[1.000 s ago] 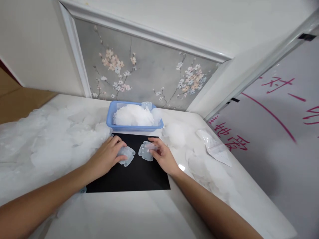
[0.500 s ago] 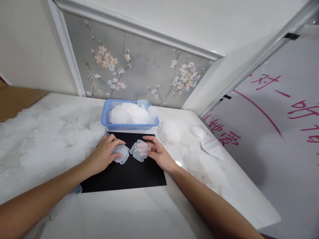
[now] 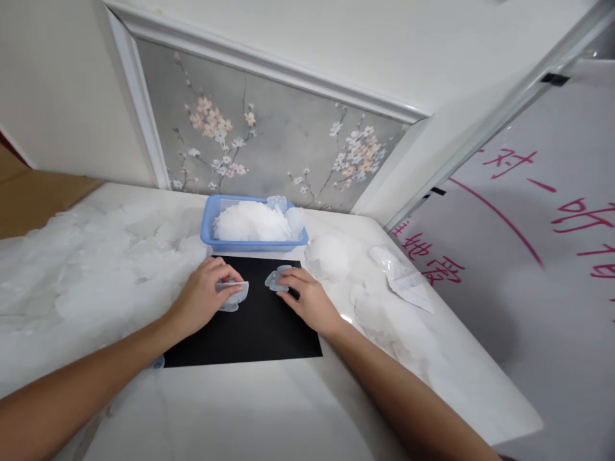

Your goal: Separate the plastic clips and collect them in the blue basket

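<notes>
Over the black mat (image 3: 250, 336), my left hand (image 3: 202, 294) pinches a translucent plastic piece (image 3: 239, 296) between thumb and fingers. Its upper edge looks raised, and my fingers cover part of it; whether it is one piece or two layers, I cannot tell. To the right, my right hand (image 3: 311, 299) has its fingertips on another translucent piece (image 3: 276, 279) with rounded lobes, thumb below and fingers above. A gap of bare mat separates the two pieces. Behind them stands a blue basket (image 3: 252, 246) heaped with whitish translucent pieces (image 3: 250, 221).
A wide spread of similar pieces (image 3: 96, 275) covers the table's left side. More pieces (image 3: 331, 256) lie right of the basket, near a clear plastic bag (image 3: 403, 278). A floral panel (image 3: 278, 128) rises behind, and a whiteboard (image 3: 504, 269) with red writing stands at right.
The two pieces, close together before, are now farther apart. The right one has shifted away from me and turned; the left one has tilted up in my left hand.
</notes>
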A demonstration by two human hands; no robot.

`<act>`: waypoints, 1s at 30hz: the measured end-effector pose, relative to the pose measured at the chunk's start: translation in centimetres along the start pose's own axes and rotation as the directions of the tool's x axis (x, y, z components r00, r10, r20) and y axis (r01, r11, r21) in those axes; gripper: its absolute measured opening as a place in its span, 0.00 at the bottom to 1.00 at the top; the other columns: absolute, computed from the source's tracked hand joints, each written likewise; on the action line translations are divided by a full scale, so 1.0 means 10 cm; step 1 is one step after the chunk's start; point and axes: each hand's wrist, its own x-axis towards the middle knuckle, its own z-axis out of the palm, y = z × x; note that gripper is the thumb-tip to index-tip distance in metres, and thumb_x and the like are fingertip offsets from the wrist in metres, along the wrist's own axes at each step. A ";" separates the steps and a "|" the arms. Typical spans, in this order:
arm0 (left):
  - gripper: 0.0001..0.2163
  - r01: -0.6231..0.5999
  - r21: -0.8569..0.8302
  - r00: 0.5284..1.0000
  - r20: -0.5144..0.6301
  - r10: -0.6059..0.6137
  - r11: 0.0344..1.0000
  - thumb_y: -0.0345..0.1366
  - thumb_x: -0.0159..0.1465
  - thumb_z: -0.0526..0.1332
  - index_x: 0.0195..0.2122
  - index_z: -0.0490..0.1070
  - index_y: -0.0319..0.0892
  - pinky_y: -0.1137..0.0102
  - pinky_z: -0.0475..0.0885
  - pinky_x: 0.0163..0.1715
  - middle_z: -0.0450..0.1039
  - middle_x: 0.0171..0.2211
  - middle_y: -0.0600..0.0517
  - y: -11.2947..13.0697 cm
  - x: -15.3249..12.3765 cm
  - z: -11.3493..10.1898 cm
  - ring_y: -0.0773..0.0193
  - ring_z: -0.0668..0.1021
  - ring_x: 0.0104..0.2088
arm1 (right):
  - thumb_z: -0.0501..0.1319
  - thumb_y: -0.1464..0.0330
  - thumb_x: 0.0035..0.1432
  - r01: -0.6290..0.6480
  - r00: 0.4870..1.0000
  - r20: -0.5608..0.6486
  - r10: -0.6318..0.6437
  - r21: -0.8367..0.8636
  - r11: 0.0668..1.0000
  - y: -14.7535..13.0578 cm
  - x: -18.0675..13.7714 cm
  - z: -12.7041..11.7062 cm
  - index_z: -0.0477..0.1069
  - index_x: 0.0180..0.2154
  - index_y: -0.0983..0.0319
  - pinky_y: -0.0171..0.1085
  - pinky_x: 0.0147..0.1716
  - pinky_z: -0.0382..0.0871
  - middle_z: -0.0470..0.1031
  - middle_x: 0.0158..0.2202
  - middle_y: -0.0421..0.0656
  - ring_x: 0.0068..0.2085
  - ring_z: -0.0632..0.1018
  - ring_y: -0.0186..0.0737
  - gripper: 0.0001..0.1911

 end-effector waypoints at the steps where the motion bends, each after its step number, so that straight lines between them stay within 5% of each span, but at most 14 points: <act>1: 0.07 0.010 -0.101 0.999 -0.032 -0.014 0.995 0.41 0.59 0.64 0.28 0.72 0.45 0.64 0.67 0.39 0.71 0.31 0.52 0.04 -0.02 0.00 0.57 0.73 0.36 | 0.63 0.64 0.60 -0.015 0.998 -0.061 0.013 -0.018 1.000 -0.02 0.01 -0.01 0.77 0.34 0.56 0.57 0.56 0.64 0.80 0.44 0.49 0.53 0.74 0.54 0.05; 3: 0.11 0.124 -0.336 0.992 0.008 -0.129 0.934 0.46 0.60 0.64 0.31 0.70 0.45 0.66 0.68 0.36 0.72 0.32 0.53 0.08 -0.06 0.01 0.60 0.75 0.34 | 0.62 0.62 0.61 -0.093 0.980 -0.170 0.100 0.045 0.995 -0.07 0.01 -0.03 0.75 0.29 0.56 0.58 0.57 0.61 0.81 0.41 0.48 0.56 0.71 0.54 0.09; 5: 0.13 0.323 -0.510 0.946 0.167 -0.277 0.797 0.49 0.60 0.65 0.33 0.69 0.45 0.69 0.69 0.31 0.73 0.30 0.55 0.08 -0.08 0.04 0.61 0.77 0.31 | 0.60 0.57 0.62 -0.228 0.943 -0.181 0.279 0.261 0.938 -0.11 0.00 -0.03 0.73 0.30 0.57 0.53 0.53 0.65 0.81 0.37 0.46 0.51 0.74 0.51 0.13; 9: 0.13 0.533 -0.654 0.844 0.372 -0.386 0.536 0.47 0.59 0.67 0.39 0.73 0.43 0.68 0.73 0.37 0.78 0.34 0.52 0.00 -0.06 0.08 0.59 0.80 0.38 | 0.66 0.52 0.55 -0.418 0.839 0.086 0.537 0.733 0.536 -0.04 -0.02 0.02 0.72 0.33 0.58 0.40 0.37 0.72 0.75 0.28 0.38 0.32 0.76 0.40 0.16; 12: 0.13 0.562 -0.697 0.823 0.420 -0.382 0.445 0.45 0.62 0.65 0.43 0.76 0.42 0.67 0.75 0.42 0.81 0.40 0.48 -0.02 -0.02 0.05 0.57 0.81 0.43 | 0.70 0.56 0.52 -0.436 0.796 0.239 0.556 0.863 0.254 0.04 -0.01 0.05 0.75 0.38 0.59 0.39 0.40 0.73 0.78 0.34 0.40 0.36 0.78 0.39 0.16; 15: 0.13 0.600 -0.697 0.796 0.469 -0.384 0.392 0.43 0.66 0.61 0.45 0.77 0.41 0.67 0.76 0.42 0.82 0.40 0.46 0.01 0.01 0.01 0.56 0.82 0.44 | 0.64 0.54 0.59 -0.477 0.767 0.348 0.538 0.871 0.116 0.09 0.01 0.03 0.75 0.42 0.60 0.41 0.46 0.73 0.80 0.39 0.43 0.41 0.80 0.40 0.17; 19: 0.15 0.636 -0.695 0.762 0.495 -0.417 0.337 0.42 0.70 0.54 0.47 0.76 0.41 0.67 0.76 0.42 0.82 0.40 0.45 0.04 0.03 -0.01 0.57 0.82 0.44 | 0.55 0.49 0.64 -0.493 0.773 0.395 0.497 0.867 0.077 0.09 0.03 0.00 0.73 0.45 0.60 0.45 0.50 0.72 0.80 0.41 0.46 0.44 0.81 0.43 0.23; 30: 0.17 0.550 -0.810 0.799 0.439 -0.411 0.202 0.39 0.66 0.58 0.54 0.71 0.40 0.53 0.75 0.50 0.79 0.45 0.42 0.00 0.06 0.00 0.48 0.78 0.53 | 0.42 0.38 0.61 -0.514 0.819 0.375 0.434 0.817 0.262 0.01 0.05 -0.04 0.70 0.50 0.59 0.50 0.51 0.72 0.79 0.47 0.52 0.50 0.79 0.50 0.38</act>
